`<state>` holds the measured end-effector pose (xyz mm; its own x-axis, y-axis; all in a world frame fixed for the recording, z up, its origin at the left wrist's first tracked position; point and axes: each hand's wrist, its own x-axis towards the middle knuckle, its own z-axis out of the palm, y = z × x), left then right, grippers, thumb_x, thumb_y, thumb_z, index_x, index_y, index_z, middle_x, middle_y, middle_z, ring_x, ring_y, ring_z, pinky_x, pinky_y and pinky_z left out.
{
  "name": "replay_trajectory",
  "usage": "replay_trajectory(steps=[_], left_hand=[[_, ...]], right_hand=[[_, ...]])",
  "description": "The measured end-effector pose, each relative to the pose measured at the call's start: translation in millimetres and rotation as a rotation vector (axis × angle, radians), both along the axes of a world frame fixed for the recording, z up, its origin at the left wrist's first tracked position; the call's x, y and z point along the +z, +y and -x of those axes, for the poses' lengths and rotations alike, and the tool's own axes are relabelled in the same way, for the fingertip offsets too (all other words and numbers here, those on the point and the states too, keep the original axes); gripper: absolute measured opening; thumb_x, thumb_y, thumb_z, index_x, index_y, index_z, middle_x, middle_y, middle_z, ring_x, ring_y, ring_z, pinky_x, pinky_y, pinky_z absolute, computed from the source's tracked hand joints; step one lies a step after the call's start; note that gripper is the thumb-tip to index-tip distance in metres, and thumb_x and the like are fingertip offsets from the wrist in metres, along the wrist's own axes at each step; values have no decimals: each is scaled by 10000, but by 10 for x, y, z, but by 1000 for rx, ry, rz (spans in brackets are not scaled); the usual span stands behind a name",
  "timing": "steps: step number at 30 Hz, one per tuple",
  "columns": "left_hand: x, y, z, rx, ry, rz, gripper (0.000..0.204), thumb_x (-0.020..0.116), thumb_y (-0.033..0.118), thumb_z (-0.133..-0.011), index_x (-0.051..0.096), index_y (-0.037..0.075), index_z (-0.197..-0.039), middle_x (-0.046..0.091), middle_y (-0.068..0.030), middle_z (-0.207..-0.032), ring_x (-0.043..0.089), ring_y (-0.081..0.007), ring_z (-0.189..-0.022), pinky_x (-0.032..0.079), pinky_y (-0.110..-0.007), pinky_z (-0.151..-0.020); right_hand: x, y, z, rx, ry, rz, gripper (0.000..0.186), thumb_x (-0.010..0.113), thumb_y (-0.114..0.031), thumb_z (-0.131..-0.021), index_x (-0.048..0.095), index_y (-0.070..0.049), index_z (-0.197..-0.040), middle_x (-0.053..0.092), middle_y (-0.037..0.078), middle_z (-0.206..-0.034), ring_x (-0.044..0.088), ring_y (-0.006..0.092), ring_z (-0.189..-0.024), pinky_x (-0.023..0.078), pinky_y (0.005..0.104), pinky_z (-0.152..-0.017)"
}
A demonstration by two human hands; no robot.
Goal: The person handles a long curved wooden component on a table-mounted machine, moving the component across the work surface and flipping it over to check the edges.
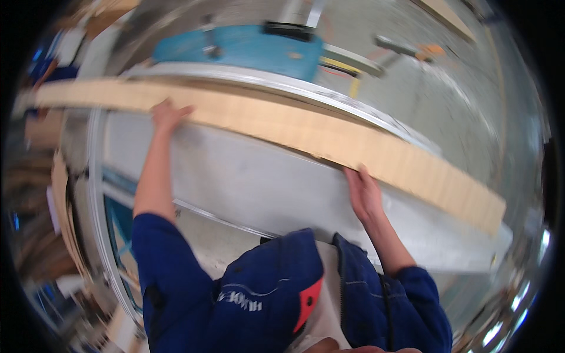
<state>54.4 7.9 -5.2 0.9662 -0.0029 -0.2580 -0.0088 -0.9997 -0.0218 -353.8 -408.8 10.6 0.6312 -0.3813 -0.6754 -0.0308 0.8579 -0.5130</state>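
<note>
The head view shows a pale wooden board running lengthwise over the far side of a grey table, slanting from upper left down to lower right. Its left end reaches out past the table's frame, near a co-worker in blue, blurred at the rim. Its right end comes close to the table's right corner. Along the far edge a metal rail runs just beside the board, with a blue machine part beyond it. Bare tabletop lies between the board's near edge and the person's jacket, widest between the two forearms. Past the rail to the right, open floor spreads out.

The left hand is on the near edge, towards the left end, thumb spread away from the fingers. The right hand meets the same edge right of the middle, thumb up against it, some fingers hidden. Both touch the board; whether either is clenched on it or only pressing, I cannot tell.
</note>
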Motion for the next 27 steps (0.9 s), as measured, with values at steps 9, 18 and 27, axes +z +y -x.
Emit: replay_trajectory(steps=[9,18,27], left_hand=[[229,-162,254,148,-32,335,935,863,473,-627,566,-102,-1302,588,-245,-1334,569,-309,-1250,430,-376,-1055],[196,-205,418,147,10,331,1060,876,475,-632,446,-120,-1396,460,-258,-1459,440,-329,-1372,343,-368,-1142],[-175,56,199,66,42,258,1264,793,686,-625,286,-89,-1485,276,-272,-1561,248,-371,-1468,216,-435,-1205]], right_hand=[[104,-140,125,72,-104,-38,317,610,-86,-962,509,83,-1211,597,149,-1217,582,259,-1148,399,439,-1144],[697,-1678,1831,-259,-242,270,805,545,-567,-943,303,-37,-1499,355,167,-1527,345,366,-1398,224,525,-1208],[1575,-4934,3434,349,623,1090,546,464,-346,-1018,374,-165,-1525,335,15,-1574,323,212,-1437,309,360,-1141]])
